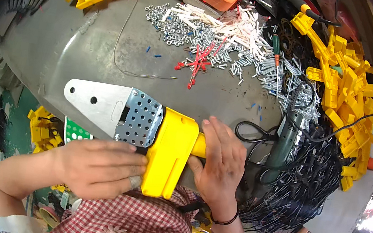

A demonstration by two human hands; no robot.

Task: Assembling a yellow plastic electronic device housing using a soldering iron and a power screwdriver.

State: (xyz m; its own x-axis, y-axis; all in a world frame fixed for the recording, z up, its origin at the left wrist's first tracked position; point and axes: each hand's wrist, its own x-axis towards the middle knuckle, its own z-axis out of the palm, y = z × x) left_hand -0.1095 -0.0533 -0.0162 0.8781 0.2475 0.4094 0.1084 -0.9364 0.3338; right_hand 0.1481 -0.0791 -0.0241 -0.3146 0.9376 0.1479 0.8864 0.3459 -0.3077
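Note:
A pipe welding iron lies across in front of me, with a flat grey metal plate [98, 99], a perforated metal guard [141, 118] and a yellow plastic housing [169, 154]. My left hand [98, 166] is closed on the near side of the iron; its fingers pass under the housing, so their tips are hidden. At the other end, my right hand [220, 164] wraps round the short yellow handle [199, 146], the thumb on the near side. The plate points left, over the table edge.
Nuts [173, 26], screws [269, 71], white sleeves [251, 30] and red-tipped wires [198, 63] cover the back of the metal table [81, 54]. A green power tool [285, 140] lies right, beside bundled black cables [300, 189]. Yellow plastic parts [350, 101] pile up far right.

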